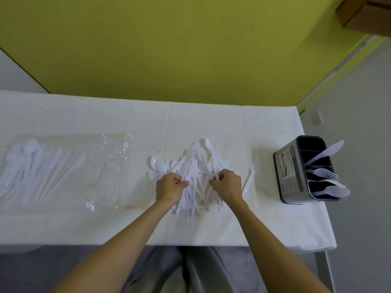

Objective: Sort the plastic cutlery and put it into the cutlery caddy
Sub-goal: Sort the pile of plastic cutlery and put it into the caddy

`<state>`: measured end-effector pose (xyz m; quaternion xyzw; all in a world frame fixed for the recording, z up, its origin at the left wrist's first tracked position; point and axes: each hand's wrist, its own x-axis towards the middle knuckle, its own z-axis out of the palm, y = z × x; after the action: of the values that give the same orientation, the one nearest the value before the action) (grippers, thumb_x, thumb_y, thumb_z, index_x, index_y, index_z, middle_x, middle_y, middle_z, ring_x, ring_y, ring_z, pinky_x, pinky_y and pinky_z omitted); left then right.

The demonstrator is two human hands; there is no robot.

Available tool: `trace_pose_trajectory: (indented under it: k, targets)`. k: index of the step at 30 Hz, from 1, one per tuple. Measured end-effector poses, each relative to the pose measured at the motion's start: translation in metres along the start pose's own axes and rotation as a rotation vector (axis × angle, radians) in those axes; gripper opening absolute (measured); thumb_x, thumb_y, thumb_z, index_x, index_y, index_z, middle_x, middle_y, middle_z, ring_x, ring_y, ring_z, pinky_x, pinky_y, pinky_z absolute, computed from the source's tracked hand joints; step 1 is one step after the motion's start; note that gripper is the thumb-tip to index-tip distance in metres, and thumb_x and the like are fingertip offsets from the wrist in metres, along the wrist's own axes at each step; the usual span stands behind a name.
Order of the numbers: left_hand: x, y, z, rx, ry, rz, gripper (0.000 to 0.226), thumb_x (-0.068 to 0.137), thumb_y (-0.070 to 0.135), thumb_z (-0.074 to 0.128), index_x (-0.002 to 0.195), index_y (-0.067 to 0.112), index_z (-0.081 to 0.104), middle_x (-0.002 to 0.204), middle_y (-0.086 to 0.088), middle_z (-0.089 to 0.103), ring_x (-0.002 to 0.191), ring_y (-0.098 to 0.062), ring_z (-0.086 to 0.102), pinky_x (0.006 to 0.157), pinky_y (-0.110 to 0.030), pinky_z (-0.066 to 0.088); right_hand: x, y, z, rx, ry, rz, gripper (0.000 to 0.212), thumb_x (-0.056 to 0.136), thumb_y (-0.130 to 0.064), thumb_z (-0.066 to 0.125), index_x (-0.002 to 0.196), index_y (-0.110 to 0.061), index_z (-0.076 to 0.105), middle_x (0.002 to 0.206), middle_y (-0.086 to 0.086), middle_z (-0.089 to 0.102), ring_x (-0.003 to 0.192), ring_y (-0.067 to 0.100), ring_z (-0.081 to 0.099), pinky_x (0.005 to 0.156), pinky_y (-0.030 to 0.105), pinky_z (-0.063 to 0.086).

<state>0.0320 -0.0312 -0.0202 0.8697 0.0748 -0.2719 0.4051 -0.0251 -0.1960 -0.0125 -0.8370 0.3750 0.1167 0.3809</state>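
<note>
A heap of white plastic cutlery (pixel 195 166) lies mid-table, with spoons (pixel 157 163) at its left edge. My left hand (pixel 170 186) rests on the heap's left side, fingers curled around some handles. On the right side, my right hand (pixel 228 182) pinches a white handle. One fork (pixel 251 176) lies apart, between the heap and the caddy. The grey and black cutlery caddy (pixel 289 176) stands at the right end of the table, holding a knife, forks and spoons in separate compartments.
A clear plastic bag (pixel 101 166) with more white cutlery (pixel 36 166) lies at the table's left. The white-covered table (pixel 211 117) ends just right of the caddy. A yellow wall is behind; my grey-trousered legs are below the near edge.
</note>
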Motion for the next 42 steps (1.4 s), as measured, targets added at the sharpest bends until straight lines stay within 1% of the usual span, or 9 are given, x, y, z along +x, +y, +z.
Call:
trace_pose_trajectory:
  k: [8, 11, 16, 19, 22, 25, 32, 38, 42]
  targets:
    - [-0.009, -0.014, -0.010, -0.082, 0.025, -0.029, 0.018, 0.091, 0.022, 0.061, 0.083, 0.007, 0.068, 0.072, -0.002, 0.065, 0.062, -0.014, 0.055, 0.058, -0.023, 0.040, -0.012, -0.016, 0.007, 0.172, -0.190, 0.031, 0.029, 0.081, -0.019, 0.076, 0.101, -0.008, 0.058, 0.090, 0.009, 0.067, 0.067, 0.018, 0.066, 0.051, 0.020, 0.052]
    - [-0.014, -0.015, -0.013, -0.056, 0.053, -0.009, 0.016, 0.090, 0.022, 0.063, 0.087, 0.007, 0.069, 0.083, -0.005, 0.070, 0.076, -0.020, 0.063, 0.068, -0.027, 0.048, -0.017, -0.024, 0.030, 0.085, -0.175, -0.006, 0.025, 0.081, -0.019, 0.077, 0.094, -0.004, 0.062, 0.090, 0.009, 0.069, 0.075, 0.024, 0.069, 0.064, 0.024, 0.057]
    - [-0.017, -0.017, -0.009, 0.034, -0.001, 0.040, 0.016, 0.084, 0.026, 0.070, 0.080, 0.010, 0.069, 0.076, -0.004, 0.070, 0.075, -0.022, 0.066, 0.069, -0.030, 0.050, -0.015, -0.031, 0.037, 0.014, -0.126, -0.006, 0.025, 0.077, -0.015, 0.072, 0.068, -0.006, 0.051, 0.068, 0.017, 0.059, 0.058, 0.028, 0.059, 0.057, 0.029, 0.052]
    - [-0.019, -0.012, -0.003, 0.142, -0.030, 0.070, 0.027, 0.080, 0.031, 0.074, 0.069, 0.007, 0.064, 0.062, -0.003, 0.062, 0.057, -0.018, 0.055, 0.054, -0.026, 0.043, -0.015, -0.029, 0.026, 0.136, -0.099, 0.046, 0.016, 0.075, -0.012, 0.071, 0.069, 0.000, 0.062, 0.070, 0.021, 0.068, 0.067, 0.036, 0.069, 0.068, 0.042, 0.061]
    - [-0.021, -0.004, 0.000, 0.252, -0.019, 0.098, 0.041, 0.080, 0.026, 0.072, 0.054, 0.016, 0.043, 0.052, 0.004, 0.045, 0.047, -0.011, 0.039, 0.045, -0.022, 0.028, -0.015, -0.020, 0.011, 0.255, -0.116, 0.117, 0.017, 0.080, -0.014, 0.073, 0.080, 0.002, 0.070, 0.072, 0.014, 0.070, 0.059, 0.021, 0.065, 0.059, 0.028, 0.057]
    - [-0.020, 0.002, -0.003, 0.285, -0.046, 0.112, 0.044, 0.082, 0.021, 0.067, 0.049, 0.017, 0.036, 0.049, 0.003, 0.041, 0.046, -0.012, 0.039, 0.043, -0.023, 0.026, -0.015, -0.013, -0.005, 0.390, -0.172, 0.127, 0.013, 0.081, -0.014, 0.075, 0.084, -0.002, 0.071, 0.070, 0.008, 0.068, 0.060, 0.014, 0.063, 0.056, 0.019, 0.051]
    - [-0.016, 0.000, -0.017, 0.149, -0.169, 0.112, 0.038, 0.082, 0.020, 0.066, 0.053, 0.014, 0.043, 0.047, 0.005, 0.044, 0.049, -0.013, 0.044, 0.051, -0.023, 0.034, -0.021, -0.006, -0.045, 0.697, -0.239, 0.023, 0.012, 0.086, 0.000, 0.063, 0.097, 0.001, 0.069, 0.091, 0.017, 0.075, 0.082, 0.022, 0.069, 0.076, 0.028, 0.058]
    - [-0.022, 0.069, 0.001, -0.165, -0.315, 0.300, 0.025, 0.088, 0.020, 0.066, 0.074, -0.001, 0.062, 0.059, 0.001, 0.057, 0.061, -0.013, 0.057, 0.076, -0.036, 0.054, -0.026, 0.001, -0.130, 0.798, 0.026, -0.133, 0.011, 0.088, -0.001, 0.064, 0.086, -0.008, 0.073, 0.098, 0.021, 0.073, 0.089, 0.021, 0.066, 0.083, 0.032, 0.055]
    - [-0.032, 0.151, 0.035, -0.363, -0.363, 0.433, 0.011, 0.087, 0.014, 0.068, 0.084, 0.004, 0.070, 0.073, -0.009, 0.067, 0.069, -0.018, 0.062, 0.078, -0.033, 0.057, -0.019, 0.026, -0.203, 0.765, 0.441, -0.049, 0.006, 0.085, -0.016, 0.072, 0.081, -0.012, 0.073, 0.083, 0.016, 0.074, 0.071, 0.011, 0.065, 0.069, 0.030, 0.055]
